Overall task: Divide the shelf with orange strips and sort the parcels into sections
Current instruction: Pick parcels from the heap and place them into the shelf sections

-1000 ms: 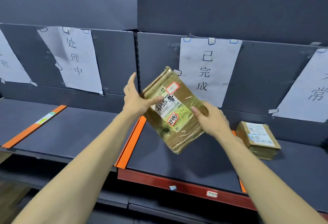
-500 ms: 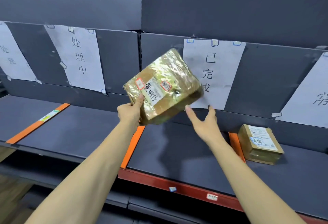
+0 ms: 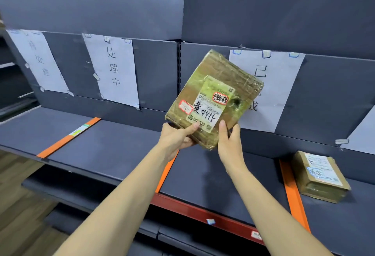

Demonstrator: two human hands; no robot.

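A flat cardboard parcel (image 3: pixel 215 85) wrapped in clear tape, with a white label and two red-edged stickers, is held tilted in the air above the dark shelf (image 3: pixel 213 176). My left hand (image 3: pixel 176 139) grips its lower left corner. My right hand (image 3: pixel 228 142) grips its lower right edge, thumb on the label. Three orange strips divide the shelf: the left strip (image 3: pixel 67 139), the middle strip (image 3: pixel 165 171) partly behind my left arm, and the right strip (image 3: pixel 293 193). A second, smaller parcel (image 3: pixel 319 176) lies on the shelf right of the right strip.
White paper signs hang on the back panel: a far-left sign (image 3: pixel 38 61), a middle sign (image 3: pixel 112 69) and a sign (image 3: pixel 278 85) partly behind the held parcel. A red rail (image 3: pixel 203 213) edges the shelf front. Wooden floor (image 3: pixel 20 205) shows at lower left.
My right hand, open beside the parcel half a second ago, now grips its lower right edge. The parcel has turned label-up toward me and the view has shifted left.
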